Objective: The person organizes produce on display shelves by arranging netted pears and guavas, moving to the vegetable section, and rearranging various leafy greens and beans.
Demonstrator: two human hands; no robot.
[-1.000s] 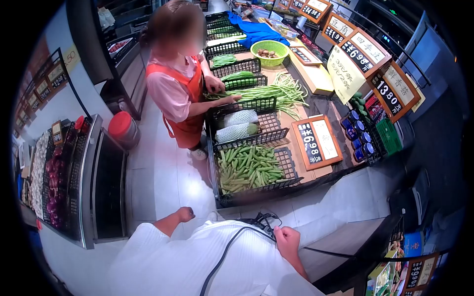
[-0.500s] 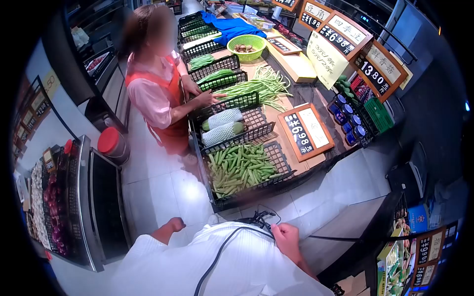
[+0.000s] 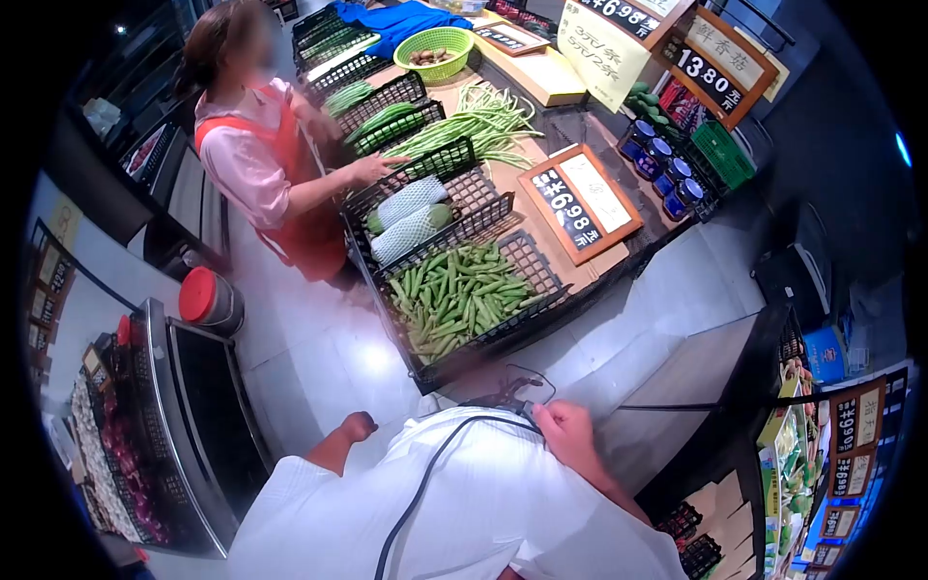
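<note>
My left hand (image 3: 360, 426) hangs at my left side over the floor, its fingers curled in, with nothing visible in them. At my front, my right hand (image 3: 566, 427) is closed around a black cable (image 3: 440, 462) that runs up over my white shirt. A small tangle of dark wires (image 3: 507, 387) sits just beside that hand. Ahead of both hands, a black crate holds okra (image 3: 459, 295). Behind it, two net-wrapped gourds (image 3: 411, 217) lie in another crate section.
A person in an orange apron (image 3: 290, 174) stands at the stall's left, one hand near the long beans (image 3: 483, 126). A price sign (image 3: 580, 203) leans by the crates. A red-lidded bucket (image 3: 208, 300) and a metal-edged counter (image 3: 184, 416) stand left. Produce shelves (image 3: 793, 454) are at right.
My view has shifted, so the stall sits further left and up. The person's nearer hand is over the crate edge by the long beans. Both my hands keep their closed shape.
</note>
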